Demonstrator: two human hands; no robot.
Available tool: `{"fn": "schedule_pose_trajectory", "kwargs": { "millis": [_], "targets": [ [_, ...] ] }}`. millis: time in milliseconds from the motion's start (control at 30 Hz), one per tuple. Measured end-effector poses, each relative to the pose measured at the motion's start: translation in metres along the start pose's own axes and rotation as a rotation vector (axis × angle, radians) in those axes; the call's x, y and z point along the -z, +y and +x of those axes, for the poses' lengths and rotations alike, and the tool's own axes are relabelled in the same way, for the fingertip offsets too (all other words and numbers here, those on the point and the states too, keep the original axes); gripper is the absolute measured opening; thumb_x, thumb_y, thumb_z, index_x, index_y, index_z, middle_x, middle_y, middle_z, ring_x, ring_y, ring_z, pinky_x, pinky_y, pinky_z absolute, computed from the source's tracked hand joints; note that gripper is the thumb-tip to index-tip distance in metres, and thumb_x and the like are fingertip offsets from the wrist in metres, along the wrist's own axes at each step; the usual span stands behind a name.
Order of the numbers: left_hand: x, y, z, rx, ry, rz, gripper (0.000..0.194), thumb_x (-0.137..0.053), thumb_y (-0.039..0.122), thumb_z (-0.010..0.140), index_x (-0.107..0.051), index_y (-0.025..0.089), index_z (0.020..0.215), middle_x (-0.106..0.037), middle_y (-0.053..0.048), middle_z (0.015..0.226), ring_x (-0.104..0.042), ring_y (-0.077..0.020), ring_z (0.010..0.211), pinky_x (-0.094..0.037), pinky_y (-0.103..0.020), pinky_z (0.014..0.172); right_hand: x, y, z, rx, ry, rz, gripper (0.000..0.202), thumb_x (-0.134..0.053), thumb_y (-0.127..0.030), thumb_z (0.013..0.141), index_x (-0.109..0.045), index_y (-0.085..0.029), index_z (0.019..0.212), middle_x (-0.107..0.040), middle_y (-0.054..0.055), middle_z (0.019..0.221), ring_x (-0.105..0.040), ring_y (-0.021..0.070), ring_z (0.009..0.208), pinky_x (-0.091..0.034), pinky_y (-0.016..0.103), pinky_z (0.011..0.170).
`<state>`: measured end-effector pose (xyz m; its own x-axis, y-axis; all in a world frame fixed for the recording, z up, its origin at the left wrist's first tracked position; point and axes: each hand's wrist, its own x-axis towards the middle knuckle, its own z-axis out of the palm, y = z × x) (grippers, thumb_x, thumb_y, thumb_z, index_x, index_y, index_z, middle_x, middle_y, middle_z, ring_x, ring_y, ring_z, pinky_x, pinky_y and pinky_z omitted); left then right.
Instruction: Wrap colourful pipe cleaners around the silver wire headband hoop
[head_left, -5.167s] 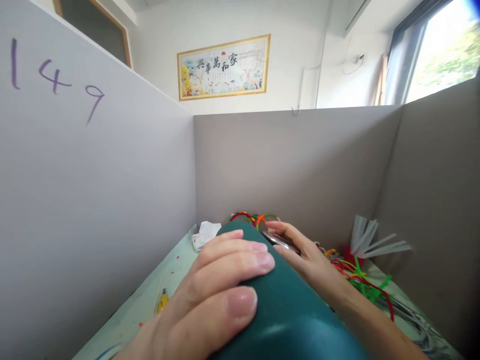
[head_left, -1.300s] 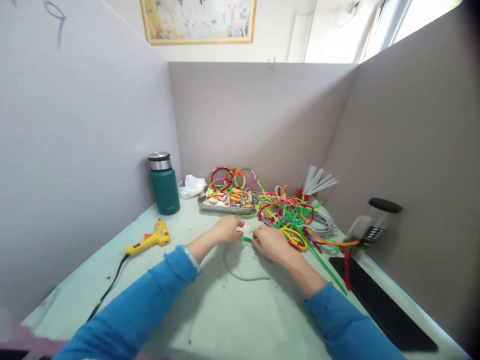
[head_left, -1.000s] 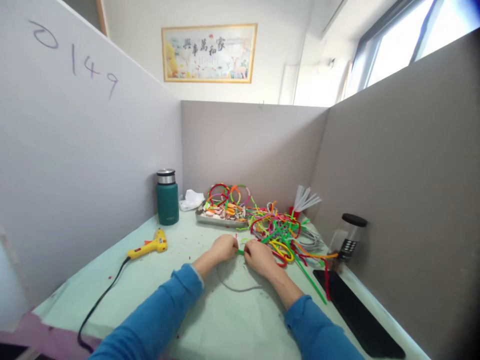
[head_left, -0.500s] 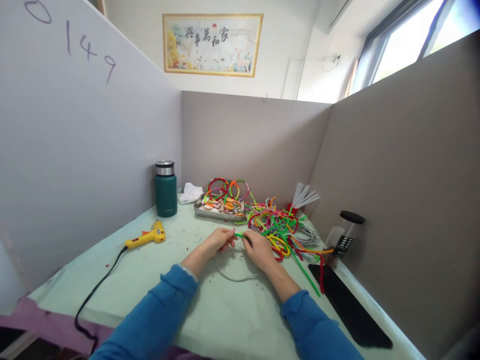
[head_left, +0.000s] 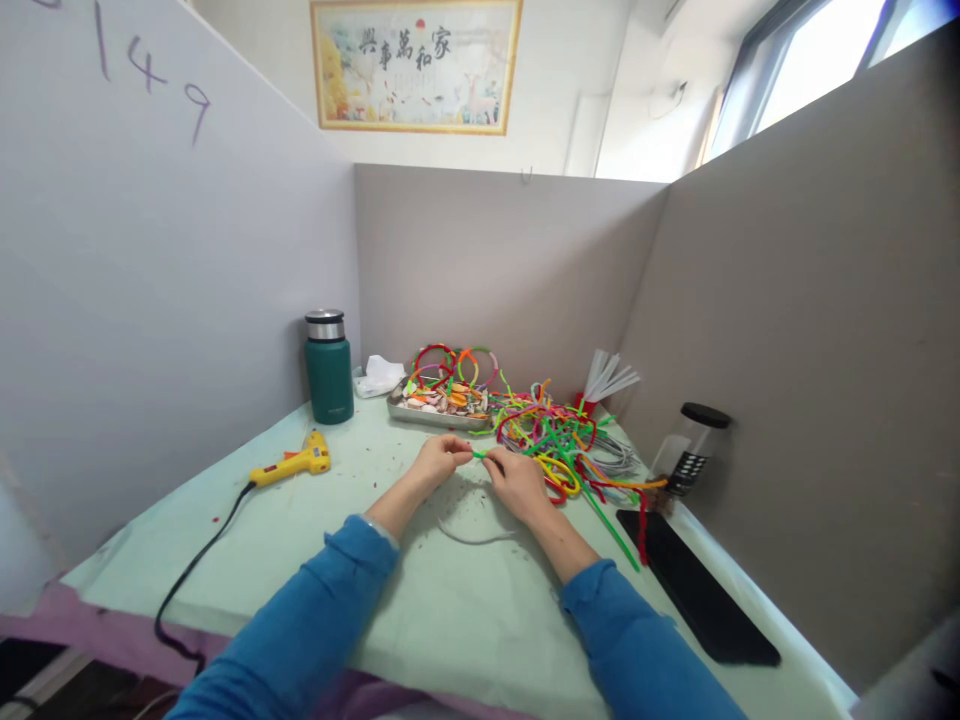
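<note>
Both hands meet above the middle of the table, fingers pinched on a short green pipe cleaner (head_left: pixel 478 455). My left hand (head_left: pixel 442 460) grips its left end; my right hand (head_left: pixel 516 482) has the right end, and only a small green stretch shows between them. A thin grey wire or cord (head_left: pixel 476 541) curves on the table just below the hands; whether it joins the green piece is hidden. To the right of my right hand lies a tangled heap of coloured pipe cleaners (head_left: pixel 544 430).
A metal tray (head_left: pixel 439 418) of small flat pieces stands at the back, with coloured rings (head_left: pixel 435 367) on it. Left are a green bottle (head_left: pixel 330 380) and a yellow glue gun (head_left: pixel 292 464) with its cord. At right are white sticks (head_left: pixel 609 378), a clear jar (head_left: pixel 694 450) and a black slab (head_left: pixel 701 590).
The fingers of both hands have drawn closer together, so less of the green pipe cleaner shows between them. The view has tilted slightly downward.
</note>
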<state>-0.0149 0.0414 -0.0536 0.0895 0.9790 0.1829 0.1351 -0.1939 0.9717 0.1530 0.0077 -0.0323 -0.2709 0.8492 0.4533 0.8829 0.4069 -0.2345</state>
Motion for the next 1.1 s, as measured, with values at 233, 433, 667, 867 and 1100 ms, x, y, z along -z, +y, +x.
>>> {"fn": "schedule_pose_trajectory", "kwargs": {
  "millis": [233, 433, 667, 867, 1100],
  "targets": [
    [0.002, -0.009, 0.007, -0.320, 0.070, 0.292, 0.008, -0.066, 0.021, 0.072, -0.072, 0.019, 0.078, -0.071, -0.004, 0.082, -0.061, -0.0162, 0.077, -0.047, -0.027, 0.074, -0.002, 0.001, 0.004, -0.105, 0.011, 0.073, 0.026, -0.048, -0.031, 0.087, -0.072, -0.021, 0.085, -0.072, 0.005, 0.079, -0.062, 0.0185, 0.072, -0.036, 0.026, 0.063],
    [0.005, -0.005, 0.001, -0.502, 0.066, 0.398, 0.012, -0.063, 0.022, 0.079, -0.074, 0.022, 0.083, -0.070, -0.005, 0.086, -0.062, -0.0151, 0.078, -0.046, -0.026, 0.075, -0.002, 0.003, 0.007, -0.135, 0.028, 0.203, 0.025, -0.049, -0.030, 0.084, -0.071, -0.020, 0.077, -0.071, 0.003, 0.073, -0.059, 0.0181, 0.067, -0.036, 0.026, 0.060],
    [0.008, 0.002, -0.007, -0.520, -0.015, 0.458, 0.018, -0.055, 0.022, 0.084, -0.073, 0.022, 0.085, -0.069, -0.006, 0.092, -0.063, -0.0148, 0.077, -0.047, -0.026, 0.073, -0.004, 0.005, 0.008, -0.154, 0.042, 0.213, 0.026, -0.049, -0.031, 0.083, -0.071, -0.020, 0.075, -0.069, 0.002, 0.070, -0.058, 0.0176, 0.065, -0.035, 0.025, 0.059],
    [0.003, 0.003, -0.006, -0.329, -0.006, 0.242, 0.014, -0.056, 0.027, 0.081, -0.065, 0.017, 0.085, -0.068, -0.004, 0.077, -0.061, -0.0124, 0.056, -0.048, -0.025, 0.058, -0.006, 0.012, 0.009, -0.125, 0.065, 0.255, 0.027, -0.049, -0.033, 0.084, -0.071, -0.019, 0.075, -0.068, 0.002, 0.068, -0.059, 0.0170, 0.064, -0.037, 0.025, 0.059],
    [-0.001, 0.005, -0.002, -0.111, -0.016, 0.008, 0.021, -0.062, 0.032, 0.075, -0.060, 0.014, 0.085, -0.060, 0.002, 0.058, -0.052, -0.0093, 0.039, -0.040, -0.021, 0.042, -0.010, 0.011, 0.005, -0.018, 0.137, 0.227, 0.025, -0.052, -0.034, 0.085, -0.073, -0.021, 0.080, -0.071, 0.002, 0.071, -0.061, 0.0169, 0.064, -0.037, 0.025, 0.060]
  ]
}}
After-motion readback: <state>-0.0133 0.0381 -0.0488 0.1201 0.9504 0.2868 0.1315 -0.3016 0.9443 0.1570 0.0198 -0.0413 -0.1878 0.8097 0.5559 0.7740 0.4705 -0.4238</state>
